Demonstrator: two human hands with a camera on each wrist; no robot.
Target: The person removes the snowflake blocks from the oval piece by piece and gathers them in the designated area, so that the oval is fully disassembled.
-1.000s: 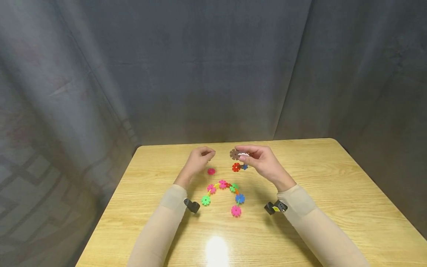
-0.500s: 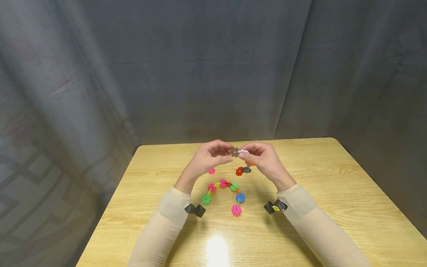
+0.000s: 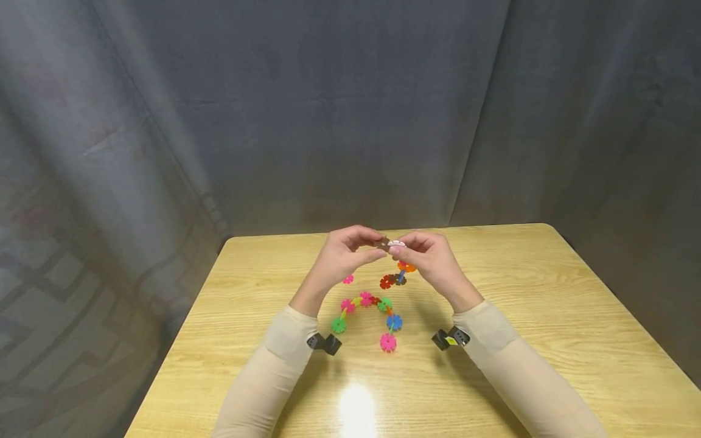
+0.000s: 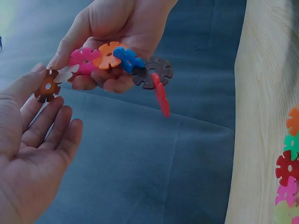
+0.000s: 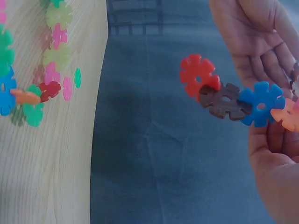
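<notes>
Above the surface [image 3: 493, 286] our right hand [image 3: 432, 261] pinches a light, stiff chain of plastic flower pieces [image 4: 117, 58], while our left hand [image 3: 339, 258] pinches its brown end piece [image 4: 46, 87]; we judge flat faces give the safest hold.

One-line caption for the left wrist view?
Right hand holds a chain of snowflake discs; left hand touches its brown end disc.

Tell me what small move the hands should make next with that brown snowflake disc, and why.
Probably press the brown disc slot-on into the white disc at the end of the held chain. The left hand pinches the brown piece right at that end, the right hand grips the chain at its pink and orange discs, and the two pieces look touching but not clearly seated.
</notes>
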